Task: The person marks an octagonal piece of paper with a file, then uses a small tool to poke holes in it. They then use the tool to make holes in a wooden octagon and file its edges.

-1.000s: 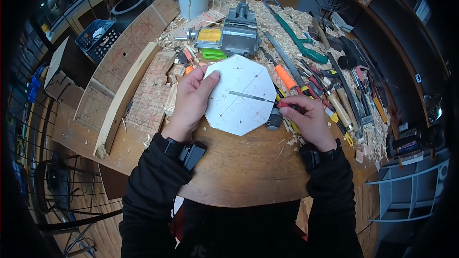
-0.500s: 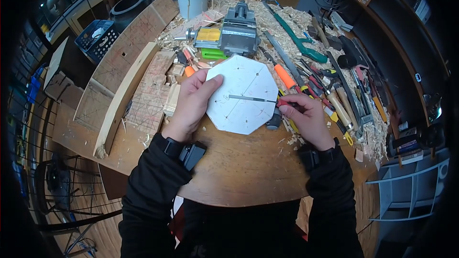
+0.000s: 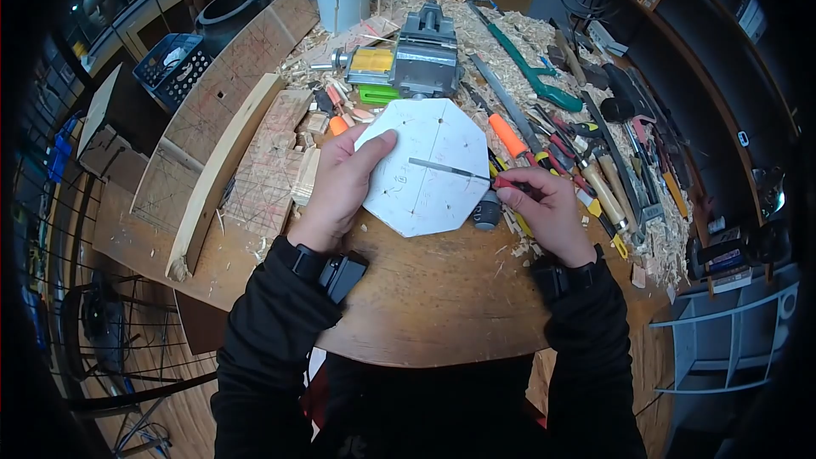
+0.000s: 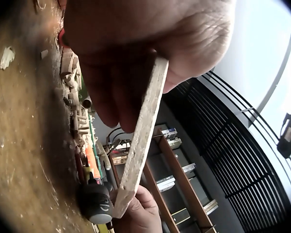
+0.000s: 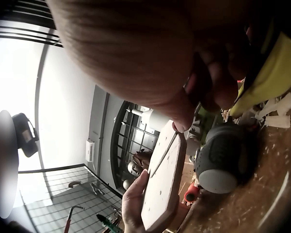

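My left hand (image 3: 340, 174) holds an octagonal wooden board (image 3: 442, 200) by its left side, thumb on the white face and fingers behind. Pencil lines, several small holes and handwriting mark that face. The pale wooden edge (image 4: 144, 131) shows in the left wrist view. Between thumb and fingers, my right hand (image 3: 548, 208) pinches the red handle (image 3: 503, 183) of a slim, flat file (image 3: 446, 169). Its grey blade lies across the board's face in the head view, its tip near the middle. The right wrist view shows the blade close along the board (image 5: 157, 199).
A bench vise (image 3: 425, 59) stands behind the board. Files, chisels, a green-handled saw (image 3: 544, 89) and other tools lie among wood shavings at right. A dark grey cylindrical tool end (image 3: 486, 214) sits just under the right hand. Marked planks (image 3: 268, 166) and a long beam (image 3: 225, 174) lie left.
The board has turned counterclockwise under my left hand; its drawn line now stands nearly upright. The file has shifted only slightly, and my right hand keeps hold of its handle.
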A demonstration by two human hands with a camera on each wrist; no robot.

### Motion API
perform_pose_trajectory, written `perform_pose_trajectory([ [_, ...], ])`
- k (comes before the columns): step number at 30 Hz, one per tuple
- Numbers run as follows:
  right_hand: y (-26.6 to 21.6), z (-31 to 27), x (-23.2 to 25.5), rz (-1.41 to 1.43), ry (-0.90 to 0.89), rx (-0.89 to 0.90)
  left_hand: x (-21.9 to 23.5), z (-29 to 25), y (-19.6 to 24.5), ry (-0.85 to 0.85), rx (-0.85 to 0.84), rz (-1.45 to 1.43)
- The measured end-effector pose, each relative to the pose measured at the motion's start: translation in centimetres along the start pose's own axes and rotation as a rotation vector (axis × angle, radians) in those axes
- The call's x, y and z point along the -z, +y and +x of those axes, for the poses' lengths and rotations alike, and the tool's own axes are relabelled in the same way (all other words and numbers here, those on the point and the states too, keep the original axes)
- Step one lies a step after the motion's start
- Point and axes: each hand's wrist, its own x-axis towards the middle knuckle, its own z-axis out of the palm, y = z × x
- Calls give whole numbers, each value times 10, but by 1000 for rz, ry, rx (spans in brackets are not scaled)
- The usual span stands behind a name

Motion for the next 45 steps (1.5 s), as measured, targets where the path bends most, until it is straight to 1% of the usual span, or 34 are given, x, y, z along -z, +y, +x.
perform_pose_trajectory([
  [4,-1,-1,-2,14,10,-23,2,2,-4,-3,-17,-26],
  [6,2,1,-3,138,60,-27,1,2,-5,-13,-15,-26],
  [7,1,0,-3,137,60,-28,1,1,-4,-8,-23,-26],
  [9,-2,-2,-1,48,-10,-67,0,1,-3,-4,-31,-26],
  [13,-3,-2,-3,81,7,-41,2,1,-3,5,-32,-33],
  [18,-7,-3,-2,48,-34,-42,1,1,-3,22,-66,-42],
  [19,-4,-2,-3,49,-34,-42,0,1,-2,21,-66,-49],
  [21,3,-1,-3,75,25,-2,0,1,-3,18,-66,-57],
  [25,-4,-1,-1,96,33,-15,1,1,-3,7,-61,-35],
  [27,-10,-3,0,21,-63,-37,1,1,-3,4,-59,-36],
  [31,-5,-2,-3,60,-34,-20,0,1,-3,3,-56,-36],
  [33,-2,-1,-3,103,36,-30,0,1,-3,-1,-51,-45],
  [39,-8,-3,-2,-6,-50,-49,-1,0,-2,-2,-50,-25],
  [45,2,-2,-3,77,-31,-49,-1,0,-2,-30,-35,-40],
])
